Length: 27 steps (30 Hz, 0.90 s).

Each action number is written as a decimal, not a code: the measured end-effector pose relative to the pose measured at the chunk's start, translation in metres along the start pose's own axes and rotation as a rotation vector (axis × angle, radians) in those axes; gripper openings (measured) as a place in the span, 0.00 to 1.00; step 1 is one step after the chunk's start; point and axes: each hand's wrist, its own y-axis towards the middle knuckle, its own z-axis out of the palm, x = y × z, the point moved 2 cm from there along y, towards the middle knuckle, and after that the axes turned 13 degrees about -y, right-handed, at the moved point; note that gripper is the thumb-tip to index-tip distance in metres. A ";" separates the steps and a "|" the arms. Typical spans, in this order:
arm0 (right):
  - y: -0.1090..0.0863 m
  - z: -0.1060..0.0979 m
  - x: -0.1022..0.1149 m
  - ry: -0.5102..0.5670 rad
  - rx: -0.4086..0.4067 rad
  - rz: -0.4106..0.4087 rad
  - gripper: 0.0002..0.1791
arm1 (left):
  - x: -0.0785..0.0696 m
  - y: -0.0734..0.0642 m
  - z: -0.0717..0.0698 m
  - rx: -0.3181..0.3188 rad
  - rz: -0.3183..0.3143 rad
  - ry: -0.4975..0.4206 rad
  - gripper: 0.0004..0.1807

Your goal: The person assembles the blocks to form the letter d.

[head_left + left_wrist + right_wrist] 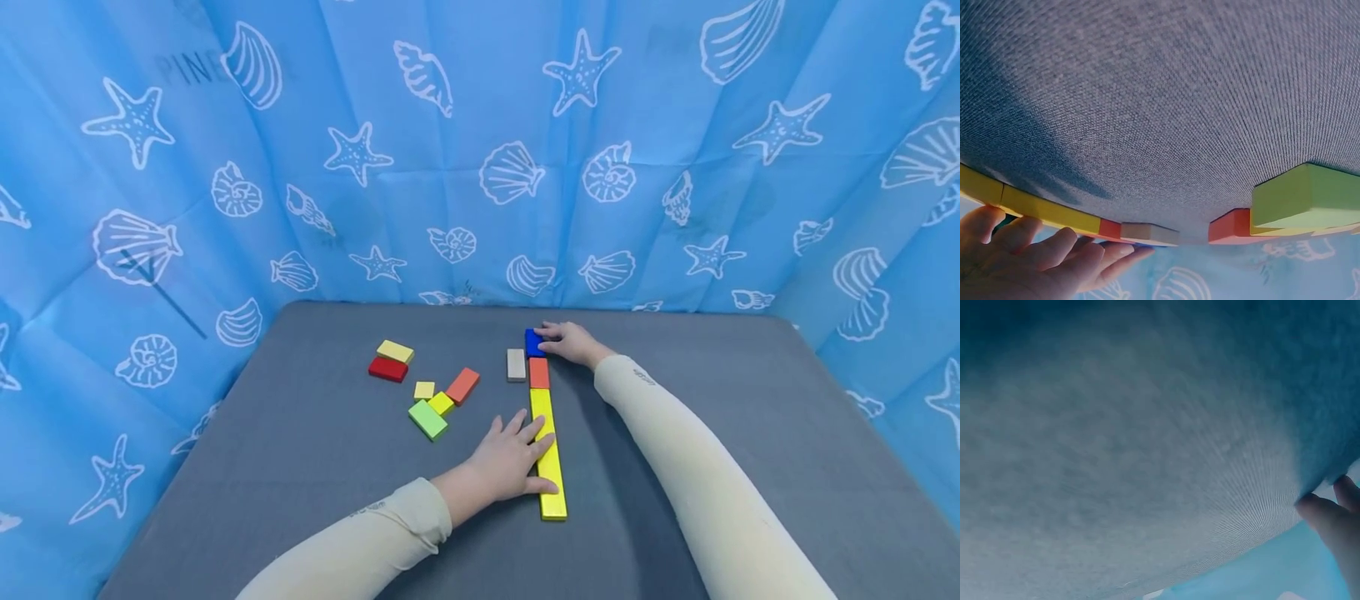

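Observation:
In the head view a straight row runs away from the person: yellow blocks [553, 507] nearest, then an orange block [539, 373], then a blue block [533, 343] at the far end. My left hand [507, 460] lies from the left with spread fingers touching the yellow blocks; the left wrist view shows a seam between two yellow pieces [1054, 209]. At the far end my right hand [572, 342] pinches the blue block between thumb and fingers. The right wrist view shows its fingertips [1313, 503], but not the block. A pale wooden block [516, 365] stands just left of the row.
Left of the row lie a second orange block [462, 386], a small yellow block [442, 404], a green block [428, 420] and a small cream block [424, 390]. Farther left, a red block [387, 369] touches a pale yellow block [395, 352]. A blue curtain [450, 167] surrounds the grey table [300, 500].

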 end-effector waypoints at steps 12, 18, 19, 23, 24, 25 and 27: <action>-0.007 0.000 0.005 -0.012 0.023 0.069 0.28 | -0.001 0.001 0.000 0.003 -0.008 -0.015 0.42; -0.008 0.000 0.004 -0.023 0.018 0.076 0.28 | -0.002 0.002 0.000 0.016 -0.013 -0.038 0.42; -0.009 0.001 0.004 -0.027 0.020 0.073 0.28 | -0.002 0.002 0.000 0.017 -0.014 -0.041 0.42; -0.010 0.001 0.005 -0.023 0.020 0.061 0.28 | -0.001 0.002 0.001 0.019 -0.013 -0.046 0.42; -0.011 0.001 0.005 -0.022 0.018 0.057 0.28 | -0.001 0.002 0.001 0.017 -0.012 -0.046 0.42; -0.011 0.002 0.005 -0.023 0.015 0.054 0.28 | -0.001 0.002 0.001 0.015 -0.010 -0.046 0.42; -0.011 0.002 0.005 -0.020 0.010 0.055 0.28 | 0.000 0.002 0.001 0.011 -0.004 -0.045 0.42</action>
